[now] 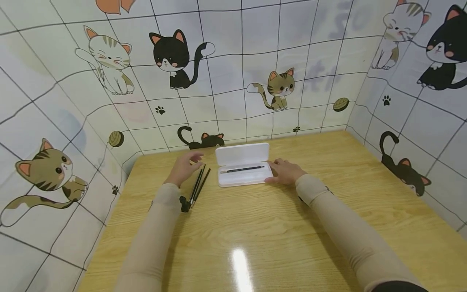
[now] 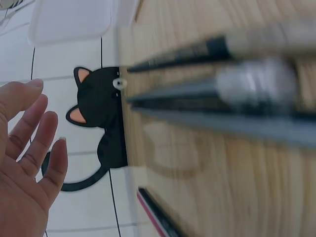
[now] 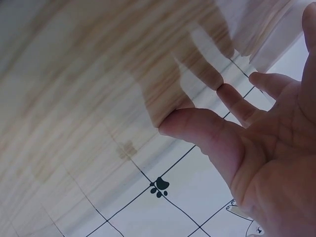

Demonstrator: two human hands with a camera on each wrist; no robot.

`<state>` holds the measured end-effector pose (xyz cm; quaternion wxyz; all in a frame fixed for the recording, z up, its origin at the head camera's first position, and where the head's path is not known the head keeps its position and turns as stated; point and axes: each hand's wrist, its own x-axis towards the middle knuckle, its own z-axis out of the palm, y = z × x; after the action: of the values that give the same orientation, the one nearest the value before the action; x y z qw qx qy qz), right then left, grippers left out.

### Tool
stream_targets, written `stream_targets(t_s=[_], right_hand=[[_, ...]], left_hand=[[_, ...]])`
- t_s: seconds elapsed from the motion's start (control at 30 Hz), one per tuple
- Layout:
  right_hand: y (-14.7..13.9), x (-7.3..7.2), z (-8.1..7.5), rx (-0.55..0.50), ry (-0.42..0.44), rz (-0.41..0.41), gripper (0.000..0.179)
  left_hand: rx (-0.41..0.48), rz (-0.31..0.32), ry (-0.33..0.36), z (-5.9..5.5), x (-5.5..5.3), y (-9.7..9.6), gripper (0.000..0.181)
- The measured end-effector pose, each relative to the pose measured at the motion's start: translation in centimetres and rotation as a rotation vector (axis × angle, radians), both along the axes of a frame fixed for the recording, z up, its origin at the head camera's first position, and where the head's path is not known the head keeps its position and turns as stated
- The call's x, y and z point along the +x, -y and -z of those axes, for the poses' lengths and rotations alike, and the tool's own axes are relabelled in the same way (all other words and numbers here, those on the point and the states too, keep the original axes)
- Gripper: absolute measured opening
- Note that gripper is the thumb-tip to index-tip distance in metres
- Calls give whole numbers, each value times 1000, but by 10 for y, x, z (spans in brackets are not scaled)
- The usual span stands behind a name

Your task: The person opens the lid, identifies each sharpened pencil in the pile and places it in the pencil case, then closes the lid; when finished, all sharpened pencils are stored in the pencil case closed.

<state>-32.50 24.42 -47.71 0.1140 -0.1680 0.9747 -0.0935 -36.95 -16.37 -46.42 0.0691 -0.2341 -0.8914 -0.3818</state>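
Note:
An open white pencil case (image 1: 245, 178) stands on the table with its lid (image 1: 242, 154) raised at the back. A slim dark pencil-like stick (image 1: 242, 169) lies lengthwise in its tray. My right hand (image 1: 286, 172) is at the case's right edge, thumb near the front corner, fingertips down at the tabletop. My left hand (image 1: 184, 167) hovers left of the case with loosely bent fingers and nothing in them. Beside it lie several slim dark sticks (image 1: 201, 187) with silvery parts near one end, large and blurred in the left wrist view. A black-and-red stick (image 2: 160, 217) shows there too.
The wooden table (image 1: 237, 227) meets a wall covering (image 1: 226, 93) printed with cats at the back and sides. A small black device (image 1: 185, 204) sits at my left wrist, close to the sticks. A bright light reflection (image 1: 240, 269) shines on the front tabletop.

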Motion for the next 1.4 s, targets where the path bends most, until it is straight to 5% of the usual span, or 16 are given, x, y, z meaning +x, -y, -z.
stream_targets(t_s=[0.47, 0.8, 1.17, 1.4], right_hand=[[-4, 1, 6, -6, -6, 0, 90], [-3, 1, 4, -2, 4, 1, 90], [-2, 2, 2, -6, 4, 8, 90], [0, 1, 0, -9, -3, -2, 88]], left_hand=[[-30, -100, 58, 5, 10, 51, 38], [-46, -152, 67, 7, 15, 69, 37], [-39, -212, 147, 12, 20, 81, 42], [-37, -220, 284, 12, 18, 83, 42]])
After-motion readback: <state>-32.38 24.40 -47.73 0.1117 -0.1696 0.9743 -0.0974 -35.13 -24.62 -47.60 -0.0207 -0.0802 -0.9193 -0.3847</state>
